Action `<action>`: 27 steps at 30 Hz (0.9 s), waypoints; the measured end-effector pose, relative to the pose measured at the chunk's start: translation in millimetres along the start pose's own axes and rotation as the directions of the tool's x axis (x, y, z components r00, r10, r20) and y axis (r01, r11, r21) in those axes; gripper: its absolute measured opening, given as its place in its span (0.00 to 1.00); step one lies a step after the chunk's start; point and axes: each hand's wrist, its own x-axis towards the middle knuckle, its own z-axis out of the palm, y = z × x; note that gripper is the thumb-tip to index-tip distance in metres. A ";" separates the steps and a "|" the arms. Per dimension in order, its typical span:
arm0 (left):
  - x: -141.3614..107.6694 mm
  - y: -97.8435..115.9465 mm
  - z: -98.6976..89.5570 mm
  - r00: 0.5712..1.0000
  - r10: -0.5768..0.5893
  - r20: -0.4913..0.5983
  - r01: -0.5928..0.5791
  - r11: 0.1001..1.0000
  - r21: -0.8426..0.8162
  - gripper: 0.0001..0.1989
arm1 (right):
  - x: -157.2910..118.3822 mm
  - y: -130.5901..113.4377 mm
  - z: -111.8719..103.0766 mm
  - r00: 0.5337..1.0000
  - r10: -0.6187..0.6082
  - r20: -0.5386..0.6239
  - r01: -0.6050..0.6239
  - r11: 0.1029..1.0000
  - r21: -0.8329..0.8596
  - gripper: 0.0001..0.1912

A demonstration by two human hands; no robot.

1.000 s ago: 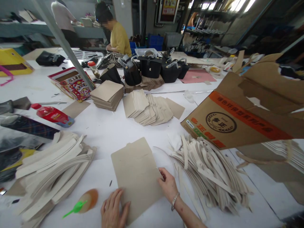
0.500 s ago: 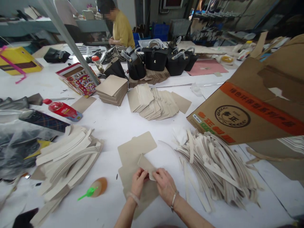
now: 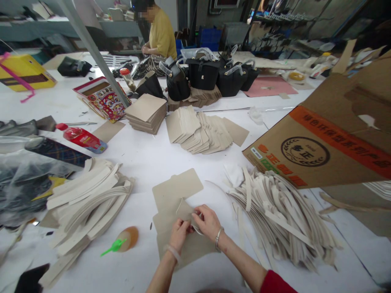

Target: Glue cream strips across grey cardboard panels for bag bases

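My left hand [image 3: 179,235] is closed, its fingertips pinching the lower edge of a small beige board piece [image 3: 184,208] that has a pale edge. At the piece's right side my right hand [image 3: 208,223] is also closed on it, with the fingertips partly hiding that end. A thin pale edge curves out below the right fingers; whether it is a separate strip I cannot tell. Beneath both hands lies a larger beige board sheet [image 3: 198,248], and another beige sheet [image 3: 179,187] reaches out beyond it on the white table.
Pale strips lie in bundles, one strip pile [image 3: 284,219] at right and another strip pile [image 3: 91,203] at left. A glue bottle [image 3: 128,238] with a green nozzle lies near my left hand. Beyond are fanned boards [image 3: 198,130], a carton [image 3: 305,150], black handbags [image 3: 203,74] and a person [image 3: 163,32].
My right hand has shifted slightly up and turned at the small board piece, whose right end now looks bent. A red sleeve has come into view. The whole view has shifted slightly.
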 end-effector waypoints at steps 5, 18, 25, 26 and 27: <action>1.6 -1.9 -1.4 1.000 -0.013 0.010 0.013 1.000 -0.002 0.11 | 11.4 1.4 8.3 1.000 -0.016 -0.009 0.015 0.991 -0.137 0.07; -1.1 2.6 -0.2 1.000 -0.026 0.018 0.026 1.000 -0.014 0.10 | 17.0 6.4 7.7 1.000 0.007 0.009 -0.006 0.991 -0.135 0.08; -1.4 4.1 -1.3 0.998 -0.035 0.048 0.036 0.999 -0.025 0.09 | 21.2 9.2 8.5 0.999 0.030 -0.026 -0.033 0.996 -0.082 0.09; -1.1 3.8 -1.4 0.998 -0.036 0.051 0.037 0.999 -0.026 0.09 | 22.5 12.2 8.6 0.998 0.047 -0.031 -0.050 0.996 -0.073 0.10; -0.9 3.5 -1.4 0.998 -0.037 0.052 0.039 0.999 -0.027 0.09 | 23.3 15.3 8.7 0.997 0.064 -0.034 -0.066 0.996 -0.064 0.11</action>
